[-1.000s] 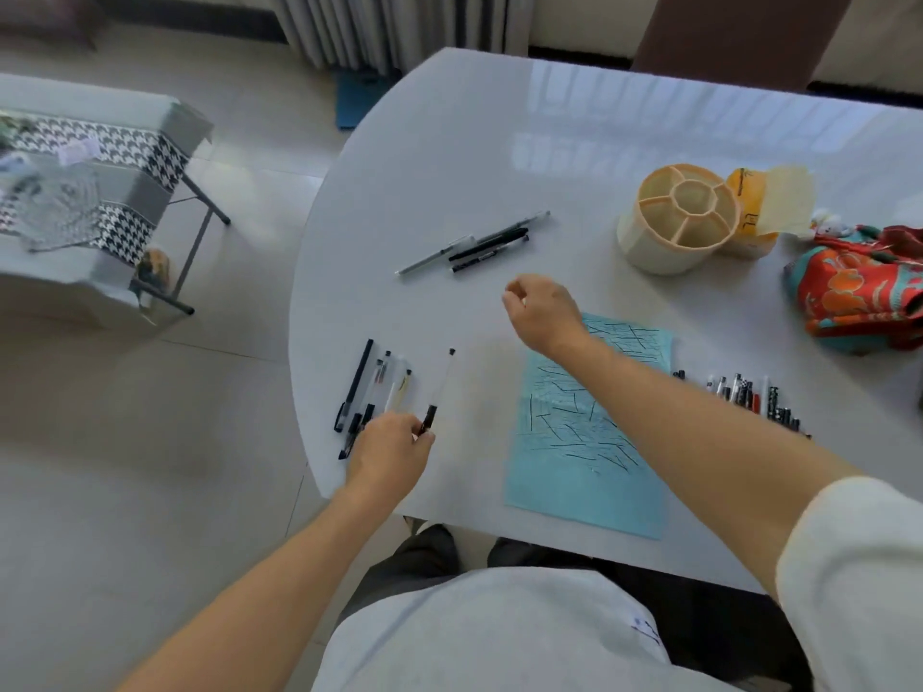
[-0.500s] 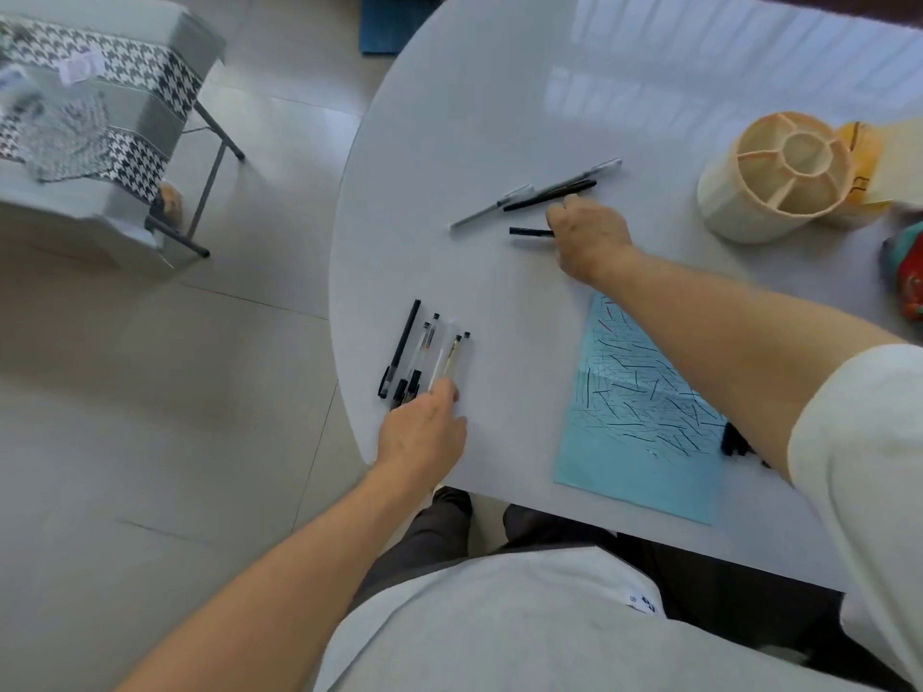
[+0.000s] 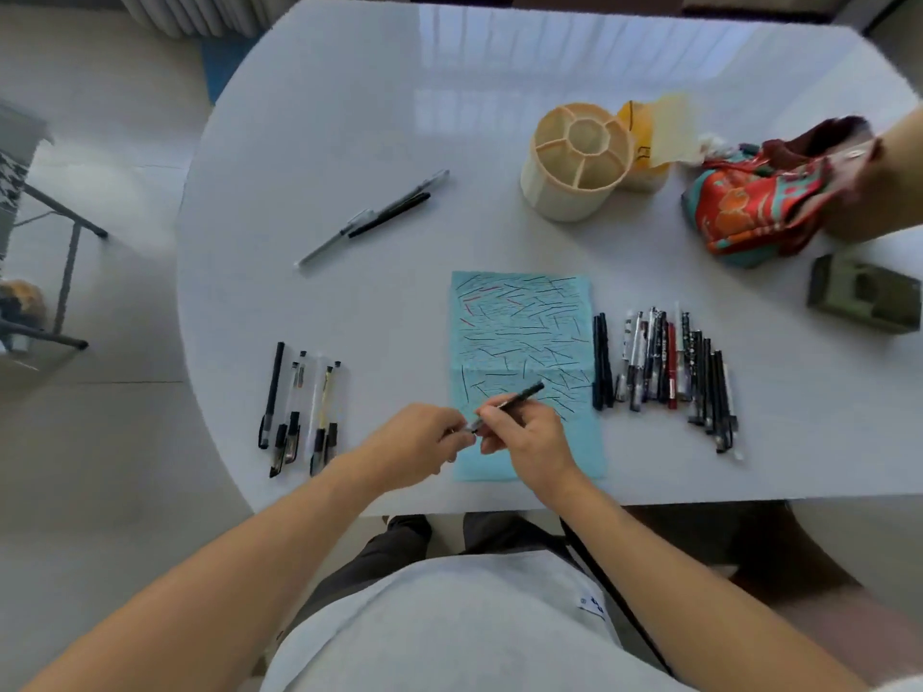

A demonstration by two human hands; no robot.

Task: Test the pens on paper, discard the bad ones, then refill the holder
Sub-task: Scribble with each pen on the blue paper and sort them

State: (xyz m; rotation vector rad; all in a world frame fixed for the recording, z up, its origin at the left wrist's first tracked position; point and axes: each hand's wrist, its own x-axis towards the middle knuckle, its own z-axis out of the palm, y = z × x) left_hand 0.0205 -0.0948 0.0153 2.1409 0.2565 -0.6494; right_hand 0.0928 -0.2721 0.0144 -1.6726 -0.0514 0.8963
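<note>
My right hand [image 3: 529, 434] holds a black pen [image 3: 519, 396] over the lower part of the blue paper [image 3: 524, 332], which is covered in scribbled lines. My left hand [image 3: 424, 439] pinches the pen's near end, seemingly its cap. A group of several pens [image 3: 299, 412] lies to the left of the paper. A bigger row of several pens [image 3: 664, 367] lies to its right. Two more pens [image 3: 379, 217] rest further back on the white table [image 3: 349, 117]. The beige round holder [image 3: 577, 159] with compartments stands empty at the back right.
A colourful cloth bag [image 3: 759, 207] lies at the far right, with another person's hand [image 3: 879, 187] on it. A dark green box [image 3: 864, 292] sits near the right edge. A yellow object [image 3: 649, 142] stands behind the holder. A side table [image 3: 30, 202] stands on the floor at left.
My right hand took a black pen from the back group and brought it over the paper. My left hand left the left pile and joined at the pen's end.
</note>
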